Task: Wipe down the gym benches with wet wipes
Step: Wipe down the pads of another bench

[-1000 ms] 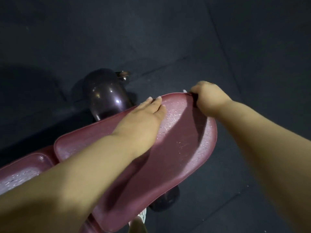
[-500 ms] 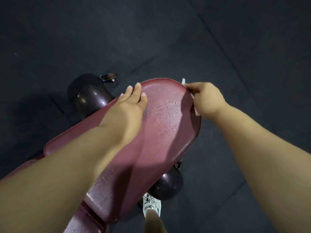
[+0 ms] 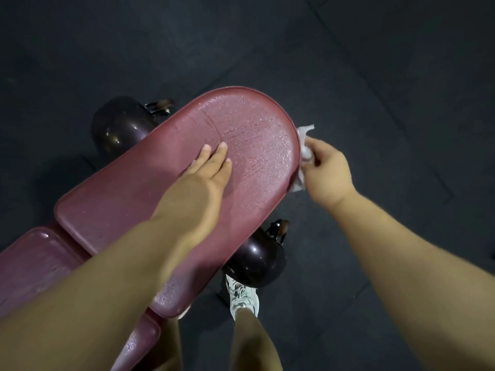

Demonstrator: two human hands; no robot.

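Head view: your right hand [image 3: 328,172] pinches a crumpled white wet wipe [image 3: 305,145] against the side rim of the maroon bench pad [image 3: 120,188]. It has travelled round from the pad's rounded far tip, where it was curled over the edge a second ago. Your left hand [image 3: 206,178] lies flat on the pad's top, fingers straight and holding nothing, now drawn back from the far edge it reached a moment earlier. Between the two hands and beyond the left fingertips the surface glistens with fine droplets, so the top looks already wiped. The rim pass appears under way, with the stretch from your right hand back toward your body likely still to do. A dark roller [image 3: 257,261] sits below your right wrist.
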